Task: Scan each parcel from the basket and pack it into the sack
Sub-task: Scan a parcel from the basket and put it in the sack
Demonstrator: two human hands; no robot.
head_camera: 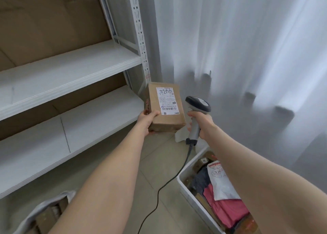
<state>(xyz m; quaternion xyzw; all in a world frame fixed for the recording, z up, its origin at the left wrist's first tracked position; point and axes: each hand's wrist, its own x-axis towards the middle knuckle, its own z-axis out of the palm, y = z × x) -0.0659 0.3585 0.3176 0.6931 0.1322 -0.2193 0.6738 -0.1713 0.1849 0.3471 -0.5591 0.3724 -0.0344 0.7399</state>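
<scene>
At the bottom left a grey fabric sack (44, 214) is cut off by the frame edge and partly covered by the left forearm; brown cardboard shows in its open mouth, but how many boxes are inside I cannot tell. At the bottom right stands a white plastic basket (184, 186), also cut off and crossed by the right forearm. In it lie a soft pink mailer (228, 210), a glossy white mailer (221, 182) with a small cartoon print, a dark bag and some small brown boxes, all piled together.

A thin black cable (166, 186) curves over the pale floor tiles between sack and basket and goes up to the scanner (198, 110). The right hand (201, 124) is wrapped around its light grey handle; the dark rounded head is just beside the parcel.

The left hand (148, 120) grips the near left corner of the parcel (166, 110), a rectangular cardboard box held in the air with the thumb on top; the fingers below are hidden. Its white label (167, 100) has a barcode and handwritten digits, and the fine print is too small to read.

Behind, on the left, is a white metal shelf rack (70, 65) with smooth boards and brown cardboard at the back. On the right hangs a pale translucent curtain (247, 48) in soft folds.
</scene>
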